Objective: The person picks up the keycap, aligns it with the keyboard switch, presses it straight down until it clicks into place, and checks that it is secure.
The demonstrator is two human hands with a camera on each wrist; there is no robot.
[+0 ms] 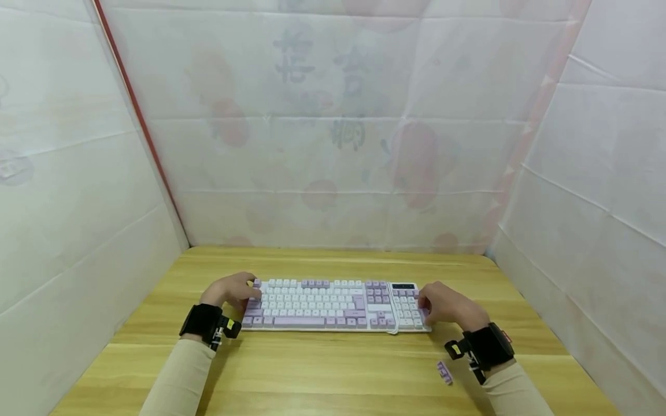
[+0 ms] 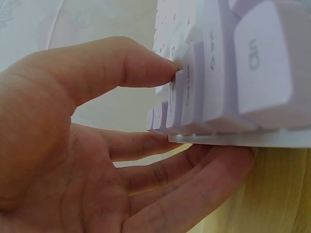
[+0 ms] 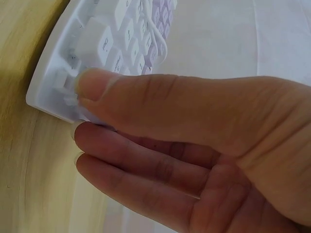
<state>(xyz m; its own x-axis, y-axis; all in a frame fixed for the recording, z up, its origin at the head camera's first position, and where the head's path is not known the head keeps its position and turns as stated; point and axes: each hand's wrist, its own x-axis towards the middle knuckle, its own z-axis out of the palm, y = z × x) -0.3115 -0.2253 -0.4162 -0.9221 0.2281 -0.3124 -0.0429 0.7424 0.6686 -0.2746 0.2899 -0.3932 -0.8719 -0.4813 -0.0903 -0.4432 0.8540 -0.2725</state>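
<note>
A white and purple keyboard (image 1: 307,322) lies across the table between both hands. My left hand (image 1: 234,289) grips its left end, the thumb on the side of the keys and the fingers along the bottom edge, as the left wrist view shows. At the opposite end my right hand (image 1: 442,303) holds the right edge, thumb on top and fingers at the side. Beside that thumb, a bare key slot (image 3: 63,80) shows in the corner of the keyboard. A white cable (image 1: 392,309) runs folded over the number pad side. One loose purple keycap (image 1: 444,372) lies on the table near the right wrist.
The wooden table (image 1: 312,375) has rounded far corners. White printed cloth walls (image 1: 322,219) enclose it at the back and both sides, with a red strip (image 1: 135,98) along the left back corner. Both wrists wear black straps with small cameras.
</note>
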